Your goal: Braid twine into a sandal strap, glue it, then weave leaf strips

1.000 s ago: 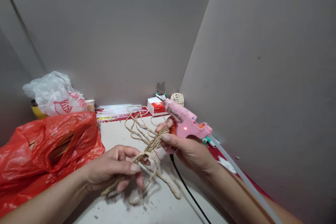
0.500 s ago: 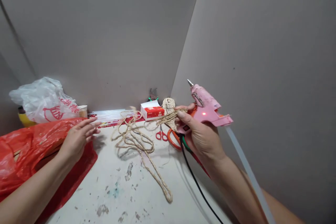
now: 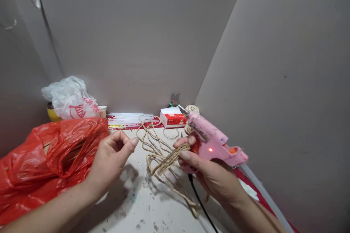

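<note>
Right hand (image 3: 216, 174): grips pink plastic glue gun (image 3: 206, 134), pinches folded tan braided cord (image 3: 171, 159) above white desk (image 3: 166, 222) | left hand (image 3: 111, 158): thumb against forefinger, apparently empty | risk: black cable (image 3: 201, 204) may snag cord if gun shifts

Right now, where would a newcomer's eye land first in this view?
Probably on the pink hot glue gun, its small light glowing orange-red, held right of centre in the right hand together with a folded bundle of braided cord. Next comes the shiny, crumpled red plastic bag at the left, with a whitish plastic bag printed in red behind it.
</note>
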`<state>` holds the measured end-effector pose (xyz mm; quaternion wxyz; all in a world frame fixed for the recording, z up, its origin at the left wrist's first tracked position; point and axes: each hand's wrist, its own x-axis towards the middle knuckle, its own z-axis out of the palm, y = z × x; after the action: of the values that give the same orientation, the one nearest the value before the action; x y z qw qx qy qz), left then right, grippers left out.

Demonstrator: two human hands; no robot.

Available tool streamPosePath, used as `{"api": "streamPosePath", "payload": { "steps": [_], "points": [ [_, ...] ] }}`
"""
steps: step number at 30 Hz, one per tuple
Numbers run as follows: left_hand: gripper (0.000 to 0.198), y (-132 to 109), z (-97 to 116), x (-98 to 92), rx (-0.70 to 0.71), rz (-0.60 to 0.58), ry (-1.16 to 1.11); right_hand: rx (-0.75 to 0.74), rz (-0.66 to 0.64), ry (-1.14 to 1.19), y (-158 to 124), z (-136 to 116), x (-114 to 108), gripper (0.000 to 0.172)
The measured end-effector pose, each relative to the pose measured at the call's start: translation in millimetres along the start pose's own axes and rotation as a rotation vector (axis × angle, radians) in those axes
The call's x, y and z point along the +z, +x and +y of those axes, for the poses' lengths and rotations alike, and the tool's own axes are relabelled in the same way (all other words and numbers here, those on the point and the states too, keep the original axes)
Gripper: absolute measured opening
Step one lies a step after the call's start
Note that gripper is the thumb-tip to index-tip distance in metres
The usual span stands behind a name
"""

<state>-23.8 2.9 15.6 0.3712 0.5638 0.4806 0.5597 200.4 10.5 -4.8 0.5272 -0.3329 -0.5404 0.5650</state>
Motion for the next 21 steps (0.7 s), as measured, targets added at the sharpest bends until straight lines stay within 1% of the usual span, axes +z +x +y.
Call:
{"api": "streamPosePath", "payload": {
  "steps": [2, 4, 5, 8, 9, 11, 12, 14, 17, 19, 21],
  "points": [
    [0.040, -4, -5, 3.6, -0.035, -0.048, 0.004, 0.032, -0.043, 0.002, -3, 4, 5, 0.025],
    [0.045, -8, -9, 7.2, -0.065, -0.123, -0.014, 0.050, -0.073, 0.034, -4, 8, 10, 0.025],
    [0.043, -10, -11, 9.1, -0.073, -0.157, -0.050, 0.052, -0.085, 0.051, -4, 9, 11, 0.025],
    [0.017, -16, -13, 15.1, -0.133, -0.291, -0.239, 0.051, -0.079, 0.055, -3, 13, 14, 0.025],
    [0.020, -19, -15, 17.0, -0.166, -0.341, -0.291, 0.051, -0.064, 0.037, -2, 13, 14, 0.026],
    [0.036, -23, -18, 20.2, -0.203, -0.419, -0.314, 0.048, -0.039, 0.009, -1, 13, 14, 0.028],
    [0.040, -25, -19, 21.3, -0.195, -0.430, -0.283, 0.045, -0.031, 0.001, -1, 13, 14, 0.029],
    [0.040, -27, -22, 22.5, -0.135, -0.397, -0.173, 0.036, -0.034, -0.015, -1, 14, 14, 0.028],
    [0.030, -28, -26, 21.9, -0.006, -0.320, -0.002, 0.019, -0.027, -0.042, -2, 16, 14, 0.026],
    [0.023, -28, -27, 20.7, 0.093, -0.298, 0.081, 0.011, -0.018, -0.052, -2, 19, 13, 0.025],
    [0.020, -27, -28, 19.4, 0.203, -0.286, 0.147, -0.004, -0.008, -0.068, -1, 21, 12, 0.023]
  ]
}}
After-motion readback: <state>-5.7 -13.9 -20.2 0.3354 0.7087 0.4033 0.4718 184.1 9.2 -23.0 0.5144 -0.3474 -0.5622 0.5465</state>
